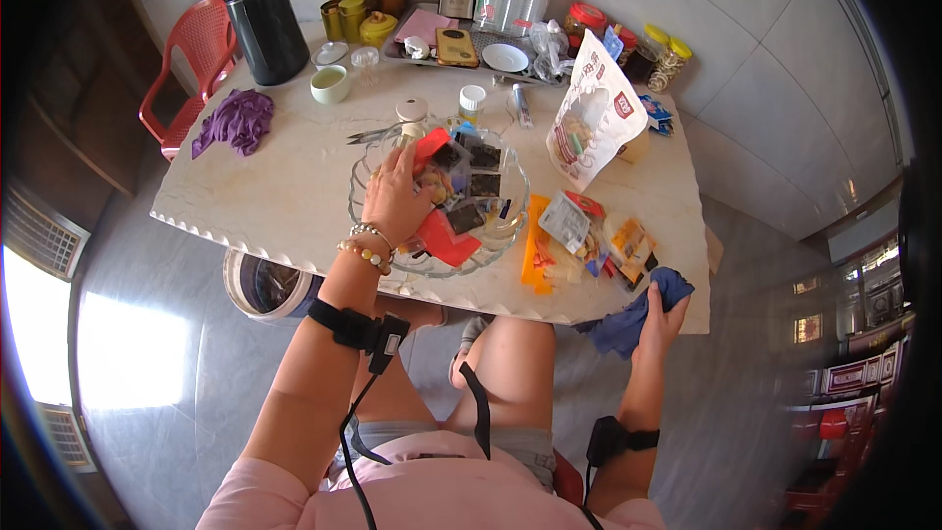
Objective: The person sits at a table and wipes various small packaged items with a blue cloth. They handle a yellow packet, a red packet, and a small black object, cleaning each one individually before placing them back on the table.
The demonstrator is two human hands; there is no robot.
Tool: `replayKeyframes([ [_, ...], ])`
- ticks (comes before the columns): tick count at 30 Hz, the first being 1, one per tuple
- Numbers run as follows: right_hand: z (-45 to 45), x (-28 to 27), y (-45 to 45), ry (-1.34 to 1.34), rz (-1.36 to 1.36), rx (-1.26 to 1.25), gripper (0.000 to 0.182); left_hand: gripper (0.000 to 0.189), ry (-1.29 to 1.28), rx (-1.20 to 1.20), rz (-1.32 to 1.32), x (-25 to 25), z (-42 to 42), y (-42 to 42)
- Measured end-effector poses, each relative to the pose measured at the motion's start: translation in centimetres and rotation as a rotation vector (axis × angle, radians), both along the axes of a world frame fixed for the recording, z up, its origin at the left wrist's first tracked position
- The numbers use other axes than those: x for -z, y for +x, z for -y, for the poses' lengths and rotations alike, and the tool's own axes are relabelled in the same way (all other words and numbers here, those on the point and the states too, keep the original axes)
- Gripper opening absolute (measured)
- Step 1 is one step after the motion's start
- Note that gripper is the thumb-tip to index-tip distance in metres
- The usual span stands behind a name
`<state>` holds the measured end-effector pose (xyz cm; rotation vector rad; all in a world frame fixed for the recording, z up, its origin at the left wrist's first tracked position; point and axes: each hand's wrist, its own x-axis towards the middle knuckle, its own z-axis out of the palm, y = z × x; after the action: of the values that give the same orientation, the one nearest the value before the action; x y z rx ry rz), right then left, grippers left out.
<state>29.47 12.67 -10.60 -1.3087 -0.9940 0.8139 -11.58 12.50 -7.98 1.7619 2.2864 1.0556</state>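
My left hand lies on the left part of a clear glass bowl, its fingers over snack packets and red envelopes. Whether it grips one of them cannot be told. A dark blue cloth is held in my right hand at the table's front right edge, and part of it hangs below the edge. Between the cloth and the bowl lies a loose pile of small packets, some orange, some see-through. Behind that pile a white printed pouch stands upright.
A purple cloth, a black electric kettle and a pale green cup are at the left. Jars and a metal tray line the wall. A lidded white bottle stands behind the bowl. A bucket sits below the table's front left edge.
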Motion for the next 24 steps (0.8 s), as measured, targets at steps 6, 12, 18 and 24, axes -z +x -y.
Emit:
replayKeyframes([
  [6, 3.3, -5.1, -4.3, -0.050, -0.110, -0.169, 0.036, 0.035, 0.113, -0.067, -0.030, -1.2, -0.3, -0.6],
  [12, 4.2, -6.3, -7.5, 0.118, -0.001, -0.382, 0.041, 0.022, 0.406, 0.004, 0.362, -3.3, 0.3, 0.5],
  [18, 5.2, -7.7, -10.4, 0.127, -0.035, -0.527, 0.035, 0.031, 0.410, 0.033, 0.825, -3.2, 1.2, 0.4],
  [24, 6.6, -8.0, -11.9, 0.173, -0.016, -0.553, 0.035, 0.041, 0.013, 0.333, 1.401, -7.6, 6.8, 5.6],
])
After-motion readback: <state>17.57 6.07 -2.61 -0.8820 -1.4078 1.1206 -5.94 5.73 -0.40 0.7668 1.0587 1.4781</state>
